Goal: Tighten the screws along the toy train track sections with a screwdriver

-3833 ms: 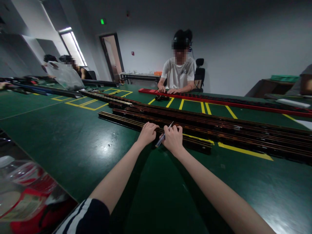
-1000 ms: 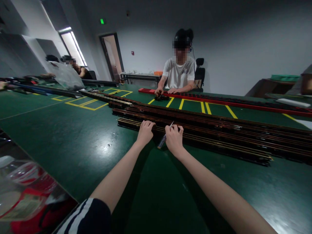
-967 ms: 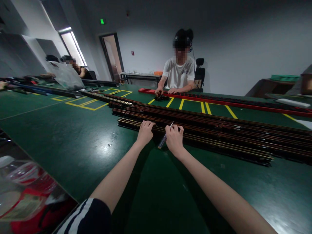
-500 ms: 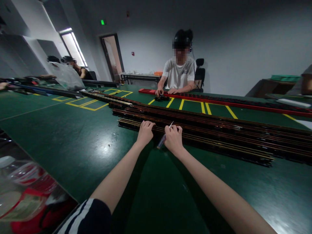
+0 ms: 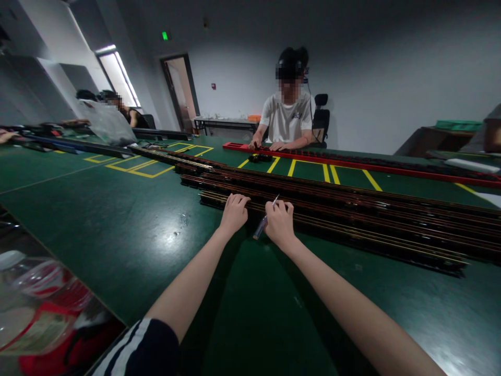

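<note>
A long dark strip with gold-coloured edges (image 5: 376, 236) lies nearest to me, at the front of a bundle of similar strips. My left hand (image 5: 235, 213) rests over it toward its left end, fingers curled down on its edge. Close by on the right, my right hand (image 5: 279, 222) also bears on the strip with bent fingers. It grips a slim pointed tool (image 5: 260, 227), whose silver tip points up and away while the dark handle end sticks out toward me. The fingers partly cover the tool, and its exact kind does not show.
Several more dark strips (image 5: 391, 209) run across the green table (image 5: 129, 230) just behind. Beyond them is a long red tray (image 5: 364, 163), where a co-worker (image 5: 288, 122) handles a small black part (image 5: 261, 157). Plastic bottles (image 5: 50, 284) stand lower left, below the table edge.
The front strip has slid to the right beneath my hands, its two ends shifting that way. Both my hands stay nearly in place. The co-worker's hand has lifted slightly off the black part.
</note>
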Motion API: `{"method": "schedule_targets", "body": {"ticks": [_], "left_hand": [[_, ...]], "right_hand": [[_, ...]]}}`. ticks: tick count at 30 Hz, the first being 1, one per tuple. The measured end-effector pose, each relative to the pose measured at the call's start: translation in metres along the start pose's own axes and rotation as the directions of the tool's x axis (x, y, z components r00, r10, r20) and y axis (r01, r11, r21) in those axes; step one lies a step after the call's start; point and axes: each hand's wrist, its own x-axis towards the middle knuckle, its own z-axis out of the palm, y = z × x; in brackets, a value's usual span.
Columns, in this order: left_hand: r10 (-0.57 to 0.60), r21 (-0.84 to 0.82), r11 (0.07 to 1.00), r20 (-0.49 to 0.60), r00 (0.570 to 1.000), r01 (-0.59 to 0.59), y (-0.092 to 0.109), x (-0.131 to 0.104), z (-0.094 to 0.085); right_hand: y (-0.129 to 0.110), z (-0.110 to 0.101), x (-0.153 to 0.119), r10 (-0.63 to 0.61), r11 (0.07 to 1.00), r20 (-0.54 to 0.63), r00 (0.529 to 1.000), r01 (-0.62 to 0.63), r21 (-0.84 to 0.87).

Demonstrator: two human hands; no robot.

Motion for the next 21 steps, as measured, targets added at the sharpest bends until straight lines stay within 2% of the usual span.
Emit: {"method": "schedule_targets", "body": {"ticks": [16,21], "left_hand": [[-0.037,-0.009,0.999,-0.025,0.999,0.037,-0.0019,0.0001,0.0004],[-0.035,-0.012,0.999,-0.025,0.999,0.035,-0.0030,0.0004,0.0010]], "right_hand": [[-0.0020,-0.0003,-0.0001,0.001,1.000,0.041,0.999,0.000,-0.017],[0.0011,-0.0009,-0.0003,0.070,0.998,0.035,0.997,-0.070,-0.006]]}}
